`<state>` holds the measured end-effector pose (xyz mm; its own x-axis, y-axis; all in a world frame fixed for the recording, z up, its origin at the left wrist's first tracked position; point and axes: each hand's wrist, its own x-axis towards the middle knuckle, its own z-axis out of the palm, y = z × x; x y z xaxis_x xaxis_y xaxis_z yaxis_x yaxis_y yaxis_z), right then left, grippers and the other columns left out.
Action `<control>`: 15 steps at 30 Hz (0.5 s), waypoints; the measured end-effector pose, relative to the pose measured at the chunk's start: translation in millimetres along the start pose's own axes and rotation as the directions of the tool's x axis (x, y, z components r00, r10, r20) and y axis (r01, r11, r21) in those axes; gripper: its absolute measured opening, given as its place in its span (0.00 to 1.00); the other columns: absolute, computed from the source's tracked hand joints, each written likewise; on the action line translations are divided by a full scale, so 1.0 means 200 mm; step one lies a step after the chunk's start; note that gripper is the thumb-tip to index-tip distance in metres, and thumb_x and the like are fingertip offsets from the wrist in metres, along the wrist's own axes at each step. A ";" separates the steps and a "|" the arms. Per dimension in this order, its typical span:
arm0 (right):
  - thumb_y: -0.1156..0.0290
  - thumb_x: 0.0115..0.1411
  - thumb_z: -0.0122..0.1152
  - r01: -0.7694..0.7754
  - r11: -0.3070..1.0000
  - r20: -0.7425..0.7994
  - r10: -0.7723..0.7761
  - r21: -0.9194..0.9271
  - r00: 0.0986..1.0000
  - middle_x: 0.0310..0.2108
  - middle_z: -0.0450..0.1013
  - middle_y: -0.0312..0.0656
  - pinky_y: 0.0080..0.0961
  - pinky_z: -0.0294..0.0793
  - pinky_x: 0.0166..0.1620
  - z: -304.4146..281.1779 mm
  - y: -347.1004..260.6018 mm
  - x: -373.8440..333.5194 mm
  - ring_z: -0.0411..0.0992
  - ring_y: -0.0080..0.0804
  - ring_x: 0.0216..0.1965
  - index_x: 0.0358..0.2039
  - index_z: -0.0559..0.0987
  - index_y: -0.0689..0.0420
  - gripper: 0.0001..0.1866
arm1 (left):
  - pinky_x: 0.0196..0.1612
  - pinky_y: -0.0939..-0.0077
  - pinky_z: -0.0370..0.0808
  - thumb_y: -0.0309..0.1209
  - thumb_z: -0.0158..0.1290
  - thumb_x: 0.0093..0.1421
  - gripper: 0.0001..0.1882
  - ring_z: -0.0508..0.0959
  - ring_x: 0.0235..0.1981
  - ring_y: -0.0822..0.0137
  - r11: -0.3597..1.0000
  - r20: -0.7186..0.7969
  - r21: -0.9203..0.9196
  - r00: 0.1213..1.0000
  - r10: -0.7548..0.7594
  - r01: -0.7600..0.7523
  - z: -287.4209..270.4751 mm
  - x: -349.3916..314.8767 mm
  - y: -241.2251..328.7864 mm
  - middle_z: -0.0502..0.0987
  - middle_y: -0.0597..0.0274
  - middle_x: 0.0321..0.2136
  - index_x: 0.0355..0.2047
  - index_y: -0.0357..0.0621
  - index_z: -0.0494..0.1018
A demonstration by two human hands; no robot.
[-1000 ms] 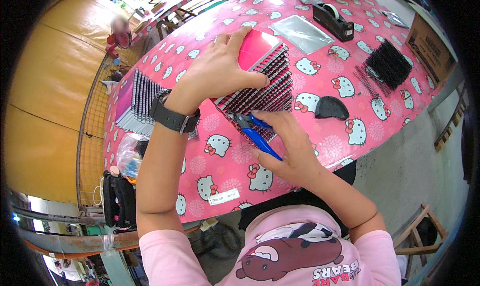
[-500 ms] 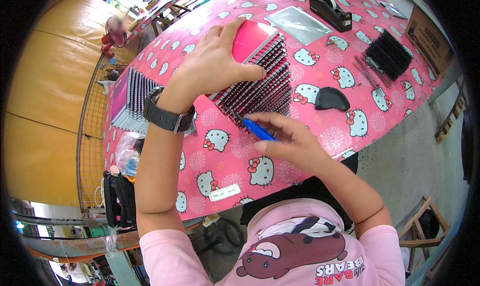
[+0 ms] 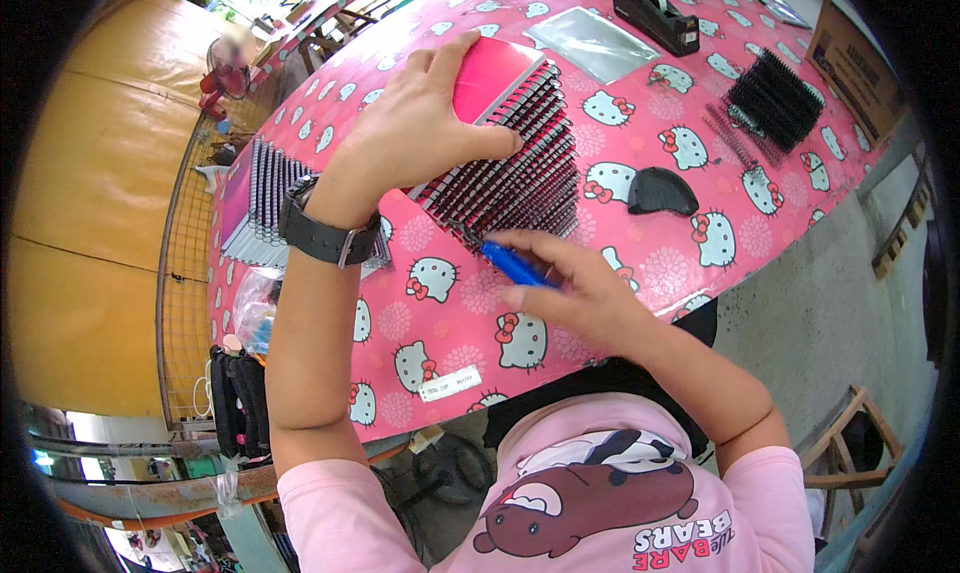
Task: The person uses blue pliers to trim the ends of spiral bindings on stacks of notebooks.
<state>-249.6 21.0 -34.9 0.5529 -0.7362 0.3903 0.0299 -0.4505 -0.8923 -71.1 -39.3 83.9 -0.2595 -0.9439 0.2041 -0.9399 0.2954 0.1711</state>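
A stack of spiral notebooks [image 3: 495,83] with pink covers lies at the middle of the table, its black coils fanned toward me and to the right. My left hand [image 3: 425,123], with a black watch on the wrist, grips the stack from above, thumb on the coil side and fingers over the far left edge. In my right hand [image 3: 565,283] is a pair of pliers [image 3: 512,263] with blue handles. Their dark jaws touch or nearly touch the coil ends at the stack's near corner; the exact contact is too small to make out.
More spiral notebooks [image 3: 245,208] lie left of my forearm. Black coils [image 3: 775,103] are heaped at the right, near a cardboard box [image 3: 850,73]. A black curved object [image 3: 662,192], clear plastic sleeves [image 3: 592,45] and a tape dispenser [image 3: 655,18] also sit on the pink patterned tablecloth [image 3: 450,323].
The view has shifted slightly. My left hand keeps its hold on the stack, and the pliers stay at its near corner, with my right fingers closing slightly around the handles.
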 end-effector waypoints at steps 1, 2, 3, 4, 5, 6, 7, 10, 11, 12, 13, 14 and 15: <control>0.71 0.48 0.58 0.141 0.973 -0.050 -0.152 -0.184 0.987 0.33 0.67 0.47 0.32 0.67 0.39 0.01 0.00 0.00 0.67 0.41 0.37 0.50 0.68 0.59 0.27 | 0.58 0.64 0.57 0.48 0.60 0.42 0.48 0.61 0.56 0.47 1.000 0.005 -0.002 1.000 -0.005 0.005 0.00 0.00 0.00 0.61 0.39 0.53 0.59 0.39 0.53; 0.70 0.47 0.59 0.184 0.867 -0.087 -0.251 -0.463 0.964 0.33 0.66 0.47 0.34 0.67 0.40 -0.01 -0.02 -0.01 0.66 0.42 0.38 0.50 0.68 0.58 0.27 | 0.58 0.64 0.57 0.48 0.60 0.42 0.48 0.61 0.56 0.47 1.000 0.006 -0.004 1.000 -0.005 0.005 0.00 0.01 0.00 0.61 0.39 0.53 0.59 0.39 0.53; 0.70 0.47 0.59 0.185 0.868 -0.085 -0.250 -0.461 0.964 0.33 0.66 0.47 0.34 0.67 0.40 0.00 -0.02 0.00 0.66 0.42 0.38 0.50 0.68 0.58 0.27 | 0.58 0.64 0.57 0.48 0.60 0.42 0.48 0.61 0.56 0.47 1.000 0.012 -0.007 1.000 -0.011 0.011 0.00 0.00 0.00 0.61 0.38 0.53 0.59 0.39 0.53; 0.69 0.47 0.59 0.206 0.829 -0.081 -0.288 -0.519 0.954 0.33 0.67 0.47 0.34 0.67 0.39 -0.01 -0.01 0.00 0.67 0.43 0.37 0.49 0.69 0.59 0.26 | 0.58 0.63 0.57 0.48 0.60 0.42 0.48 0.61 0.56 0.47 1.000 0.019 -0.011 1.000 -0.017 0.017 0.00 0.00 0.00 0.61 0.38 0.53 0.59 0.39 0.53; 0.68 0.47 0.60 0.225 0.786 -0.075 -0.325 -0.575 0.943 0.32 0.67 0.48 0.35 0.68 0.38 -0.01 -0.01 0.00 0.67 0.44 0.36 0.48 0.70 0.59 0.25 | 0.58 0.63 0.57 0.48 0.60 0.42 0.48 0.61 0.56 0.47 1.000 0.020 -0.010 1.000 -0.020 0.020 0.00 0.00 0.00 0.61 0.38 0.53 0.59 0.39 0.53; 0.68 0.47 0.60 0.224 0.787 -0.075 -0.323 -0.575 0.943 0.32 0.67 0.48 0.35 0.68 0.38 -0.01 0.00 0.00 0.67 0.44 0.36 0.48 0.70 0.59 0.25 | 0.58 0.63 0.57 0.48 0.60 0.42 0.48 0.61 0.56 0.47 1.000 0.012 -0.007 1.000 -0.016 0.016 0.01 0.00 -0.01 0.61 0.38 0.53 0.59 0.39 0.53; 0.68 0.49 0.59 0.198 0.915 -0.073 -0.238 -0.351 0.969 0.31 0.69 0.47 0.34 0.69 0.36 -0.01 0.01 -0.01 0.69 0.42 0.34 0.47 0.70 0.59 0.24 | 0.58 0.63 0.57 0.48 0.60 0.42 0.48 0.61 0.56 0.47 1.000 0.005 -0.004 1.000 -0.012 0.012 0.01 0.00 -0.01 0.61 0.38 0.53 0.59 0.39 0.53; 0.66 0.51 0.59 0.088 0.995 -0.026 -0.089 -0.041 0.996 0.31 0.71 0.47 0.32 0.70 0.33 -0.01 0.01 -0.01 0.71 0.39 0.32 0.46 0.71 0.60 0.22 | 0.55 0.59 0.63 0.51 0.58 0.36 0.50 0.63 0.55 0.45 1.000 -0.021 0.004 0.999 -0.029 0.029 0.02 0.00 -0.01 0.61 0.39 0.53 0.60 0.46 0.54; 0.66 0.51 0.59 0.026 0.999 0.003 -0.026 0.022 1.000 0.31 0.71 0.46 0.32 0.70 0.33 -0.01 0.00 -0.01 0.71 0.39 0.31 0.46 0.71 0.60 0.22 | 0.55 0.59 0.63 0.51 0.58 0.36 0.50 0.63 0.55 0.45 1.000 -0.020 0.004 0.999 -0.030 0.031 0.02 0.00 -0.02 0.61 0.39 0.53 0.60 0.46 0.54; 0.66 0.52 0.59 -0.036 0.996 0.034 0.033 0.080 0.999 0.31 0.71 0.46 0.31 0.71 0.33 -0.02 0.00 -0.01 0.71 0.38 0.31 0.47 0.70 0.61 0.22 | 0.55 0.59 0.63 0.51 0.58 0.36 0.50 0.63 0.55 0.45 0.999 -0.022 0.007 0.999 -0.032 0.032 0.02 0.00 -0.02 0.61 0.39 0.53 0.60 0.46 0.54; 0.66 0.52 0.59 -0.100 0.986 0.068 0.091 0.136 0.993 0.32 0.72 0.46 0.31 0.71 0.32 -0.03 -0.01 0.00 0.72 0.37 0.31 0.47 0.70 0.62 0.22 | 0.55 0.59 0.63 0.51 0.58 0.36 0.50 0.63 0.55 0.45 0.999 -0.023 0.009 0.999 -0.033 0.034 0.02 0.00 -0.02 0.61 0.39 0.53 0.60 0.46 0.54; 0.65 0.53 0.59 -0.165 0.968 0.106 0.147 0.189 0.983 0.32 0.72 0.46 0.31 0.71 0.32 -0.03 -0.02 0.00 0.72 0.36 0.31 0.47 0.70 0.62 0.23 | 0.55 0.59 0.63 0.51 0.58 0.36 0.50 0.63 0.55 0.45 0.999 -0.025 0.009 0.999 -0.033 0.033 0.02 0.00 -0.02 0.61 0.39 0.53 0.60 0.46 0.54; 0.65 0.53 0.59 -0.230 0.943 0.148 0.199 0.240 0.969 0.32 0.72 0.46 0.30 0.71 0.32 -0.03 -0.02 0.00 0.73 0.36 0.31 0.47 0.70 0.63 0.23 | 0.56 0.62 0.61 0.49 0.59 0.39 0.49 0.62 0.55 0.46 1.000 -0.015 0.001 1.000 -0.021 0.021 0.01 0.00 -0.01 0.61 0.38 0.53 0.60 0.43 0.54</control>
<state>-255.3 20.4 -29.9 0.6646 -0.7283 0.1670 0.1004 -0.1344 -0.9858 -69.4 -40.2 81.1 -0.2365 -0.9475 0.2151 -0.9454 0.2755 0.1743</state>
